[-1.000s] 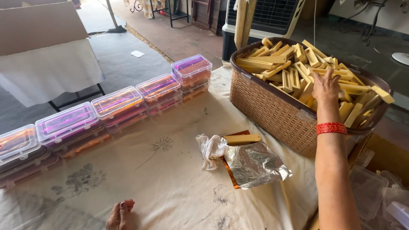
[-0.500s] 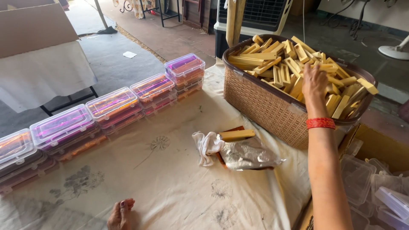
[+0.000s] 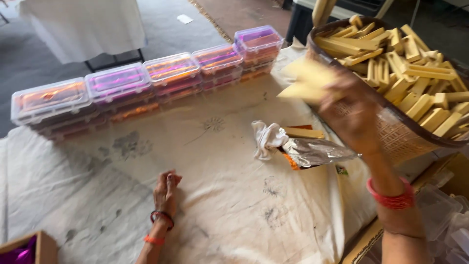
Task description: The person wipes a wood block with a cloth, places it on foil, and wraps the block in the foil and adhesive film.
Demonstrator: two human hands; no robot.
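Head view: right hand [image 3: 352,113] pinching flat yellow wooden blocks [image 3: 307,82]; left hand [image 3: 166,190] flat on cloth [image 3: 234,205].

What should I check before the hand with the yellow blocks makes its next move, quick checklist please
1. Right hand grips yellow blocks: ok, though blurred.
2. Blocks clear of the basket rim: ok, they are left of it.
3. Left hand out of the way: ok, resting flat on the cloth.
4. Foil packet below the raised hand: not ok, lying open there.
5. Count of blocks held: cannot tell.
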